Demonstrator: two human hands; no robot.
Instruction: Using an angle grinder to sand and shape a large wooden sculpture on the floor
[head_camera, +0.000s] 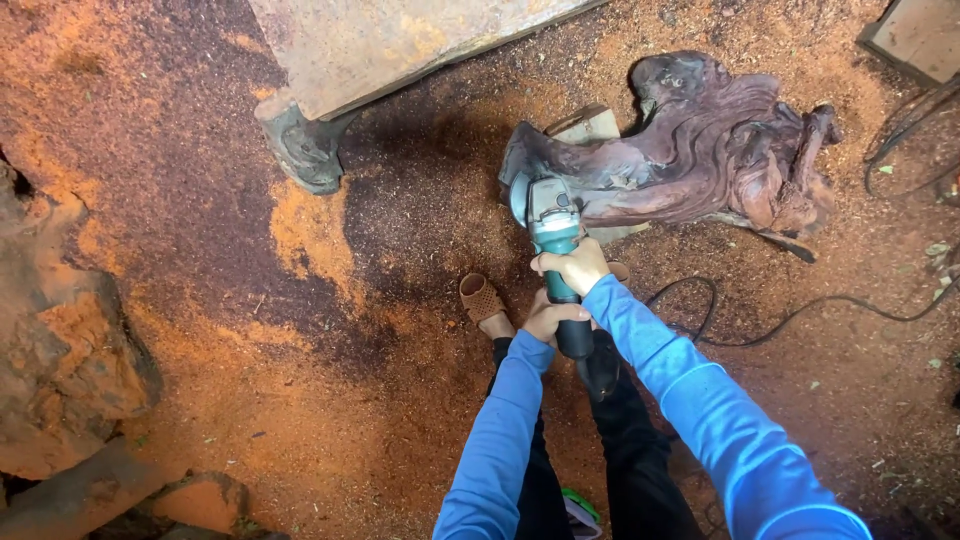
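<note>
**Both hands on the grinder at the carved root**

The right hand (575, 266) grips the teal-and-grey angle grinder (553, 235) near its head; the left hand (553, 318) clasps its black rear handle. The grinder's disc end touches the left edge of the dark purplish gnarled wood root (700, 150), lying on the sawdust-covered floor (330, 400). A black cable (800, 312) trails right.

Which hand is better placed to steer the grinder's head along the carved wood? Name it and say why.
Probably the right hand: it grips the grinder nearest the head, beside the carved wood. The left hand holds the rear handle.
</note>
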